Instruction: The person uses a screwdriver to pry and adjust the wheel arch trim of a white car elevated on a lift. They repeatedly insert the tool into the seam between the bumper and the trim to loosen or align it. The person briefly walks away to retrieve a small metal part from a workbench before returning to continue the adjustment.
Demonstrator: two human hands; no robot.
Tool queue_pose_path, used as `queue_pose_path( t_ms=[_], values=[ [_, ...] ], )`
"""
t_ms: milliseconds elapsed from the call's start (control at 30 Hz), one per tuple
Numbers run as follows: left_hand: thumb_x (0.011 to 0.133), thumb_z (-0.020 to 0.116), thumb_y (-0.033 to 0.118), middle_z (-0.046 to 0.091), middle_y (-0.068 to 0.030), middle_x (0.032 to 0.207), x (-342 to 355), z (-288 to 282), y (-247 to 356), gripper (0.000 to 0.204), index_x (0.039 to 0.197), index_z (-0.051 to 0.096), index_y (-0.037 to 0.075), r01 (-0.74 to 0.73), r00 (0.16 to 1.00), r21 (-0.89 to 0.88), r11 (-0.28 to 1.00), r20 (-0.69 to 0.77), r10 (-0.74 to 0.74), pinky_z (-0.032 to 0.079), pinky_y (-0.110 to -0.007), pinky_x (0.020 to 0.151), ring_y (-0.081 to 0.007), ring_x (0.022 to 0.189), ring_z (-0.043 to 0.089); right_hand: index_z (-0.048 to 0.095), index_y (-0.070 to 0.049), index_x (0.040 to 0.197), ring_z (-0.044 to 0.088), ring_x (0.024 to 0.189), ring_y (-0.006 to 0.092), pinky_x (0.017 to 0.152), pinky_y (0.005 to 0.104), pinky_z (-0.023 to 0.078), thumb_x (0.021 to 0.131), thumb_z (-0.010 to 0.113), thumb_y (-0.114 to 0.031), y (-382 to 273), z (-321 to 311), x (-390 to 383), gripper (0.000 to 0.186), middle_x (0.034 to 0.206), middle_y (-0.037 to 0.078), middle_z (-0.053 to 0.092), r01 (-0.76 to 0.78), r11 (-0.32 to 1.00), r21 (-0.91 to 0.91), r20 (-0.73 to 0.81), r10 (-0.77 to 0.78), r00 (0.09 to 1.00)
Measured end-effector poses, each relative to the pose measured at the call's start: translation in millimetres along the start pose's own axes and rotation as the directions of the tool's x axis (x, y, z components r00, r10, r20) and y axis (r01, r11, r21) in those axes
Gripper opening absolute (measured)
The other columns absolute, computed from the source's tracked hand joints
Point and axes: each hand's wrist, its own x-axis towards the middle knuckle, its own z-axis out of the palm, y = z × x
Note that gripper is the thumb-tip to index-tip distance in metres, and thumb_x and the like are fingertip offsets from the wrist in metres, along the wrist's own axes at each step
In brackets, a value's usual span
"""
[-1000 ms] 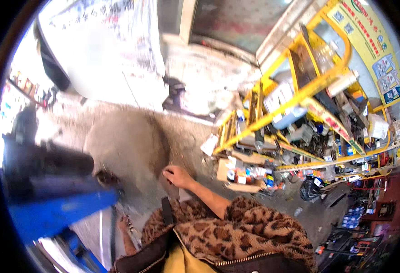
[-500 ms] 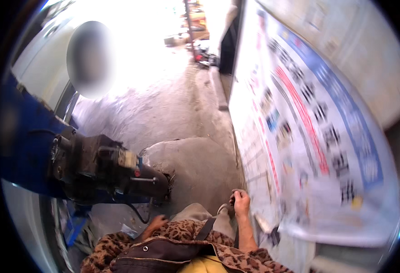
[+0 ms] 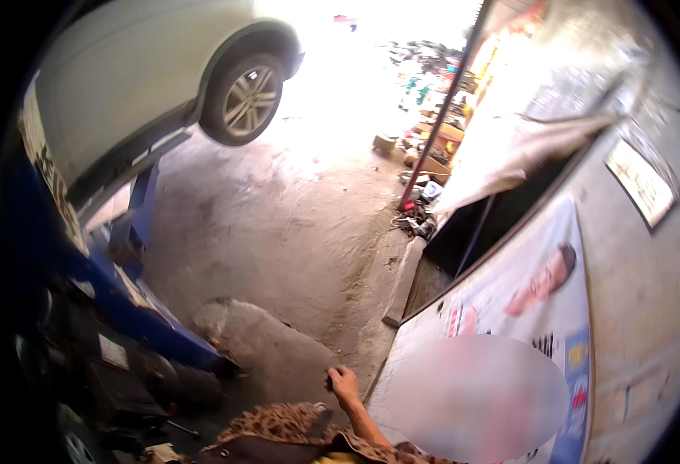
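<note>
A bare right hand [image 3: 343, 386] near the edge of a wall banner [image 3: 502, 329]

The right hand sits low in the frame, just right of centre, its forearm [image 3: 369, 426] rising from the lower edge. The fingers are loosely curled and turned partly away; I cannot tell how narrow the gap between them is, nor whether they hold anything. The left hand is out of view. A spotted sleeve [image 3: 274, 424] fills part of the lower edge.

Nearest the right hand is the banner, spread over the lower right of the frame on the wall [image 3: 641, 267]. The hand looks apart from it, though the depth between them is hard to judge. The banner looks like a thin, light printed sheet: likely soft, easily creased and a little slippery. The left edge would be the natural place to grip, with a flat pinch to avoid tearing; how it is fastened cannot be made out.

Left of the hand, a raised patch [image 3: 270, 344] of floor looks hard and rigid, with nothing to grasp.

At middle left runs a blue beam [image 3: 162, 331], probably heavy steel and too massive to shift by hand. At upper left is a pale car [image 3: 139, 85] with one wheel [image 3: 243, 100] in view. Above the banner, a stone-like block [image 3: 405, 282] lies beside a dark doorway [image 3: 471, 232].
</note>
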Motion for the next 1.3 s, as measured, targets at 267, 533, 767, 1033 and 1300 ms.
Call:
queue_pose_path(
  t_ms=[267,533,767,1033,1300],
  values=[
    [0.081,0.066,0.032,0.067,-0.0207,0.094,93,-187,453,0.034,0.097,0.066,0.002,-0.529,0.837,-0.071,0.845,-0.203,0.507,0.05,-0.043,0.077,-0.0337,0.088,0.065,0.066,0.001,0.094,0.06,0.059,0.0138,0.054,0.0281,0.048,0.09,0.054,-0.019,-117,15,204,0.024,0.072,0.007,0.064,0.034,0.994,-0.109,0.337,0.005,0.941],
    [0.08,0.066,0.032,0.067,-0.0202,0.092,274,-313,720,0.034,0.095,0.067,0.002,-0.632,0.752,-0.059,0.773,-0.289,0.592,0.05,-0.043,0.076,-0.0325,0.087,0.065,0.066,0.0,0.097,0.059,0.059,0.0138,0.056,0.0291,0.049,0.092,0.055,-0.022,-174,-9,482,0.025,0.072,0.006,0.063,-0.049,0.958,-0.281,0.533,0.198,0.822],
    [0.08,0.067,0.032,0.068,-0.0198,0.091,409,-338,683,0.034,0.094,0.067,0.002,-0.021,0.991,-0.138,0.99,-0.135,0.002,0.05,-0.042,0.076,-0.0314,0.086,0.065,0.066,0.0,0.095,0.06,0.059,0.0141,0.053,0.0283,0.049,0.091,0.054,-0.016,-367,-77,770,0.02,0.071,0.006,0.063,-0.022,0.999,0.039,0.122,0.017,0.992],
    [0.079,0.067,0.032,0.068,-0.0193,0.089,570,-421,830,0.033,0.092,0.068,0.002,0.35,0.923,-0.387,0.853,-0.012,-0.384,0.051,-0.042,0.075,-0.0303,0.084,0.066,0.063,0.001,0.091,0.057,0.052,0.0157,0.044,0.0297,0.045,0.091,0.054,-0.012,-430,-138,1073,0.015,0.069,0.007,0.061,-0.293,0.926,0.237,-0.199,0.341,0.919],
    [0.079,0.068,0.032,0.069,-0.0188,0.088,836,-695,1211,0.033,0.09,0.069,0.001,-0.26,0.721,-0.04,0.965,-0.673,0.166,0.051,-0.041,0.075,-0.0291,0.083,0.066,0.063,-0.001,0.094,0.057,0.054,0.0137,0.048,0.0269,0.046,0.091,0.055,-0.014,-734,-105,1392,0.016,0.069,0.005,0.06,-0.001,0.973,0.229,-0.031,0.008,0.999]
  ],
)
